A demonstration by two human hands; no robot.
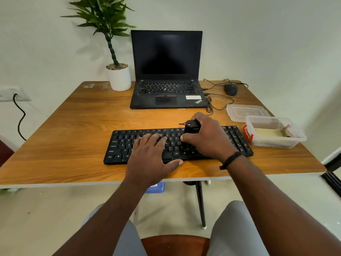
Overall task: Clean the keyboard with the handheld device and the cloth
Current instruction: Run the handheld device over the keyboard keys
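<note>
While seated at worktop (73, 126), head view: right hand (208, 137) gripping black handheld device (191, 125), fingers curled round it, nozzle end down on right-centre keys of keyboard (129, 145). Left hand (149, 156) flat on middle keys, fingers straight and spread, bracing. Device pass judged underway. Cloth wipe not begun; cloth possibly in open plastic box (295, 139) right of keyboard, cannot tell.

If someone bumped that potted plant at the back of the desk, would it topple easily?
Possibly. The potted plant has a tall leaning stem with foliage high above a small white pot, so it looks top-heavy. Pebbles fill the pot's top, which probably adds steadying weight. It stands close beside the laptop, which might stop a fall that way.
</note>
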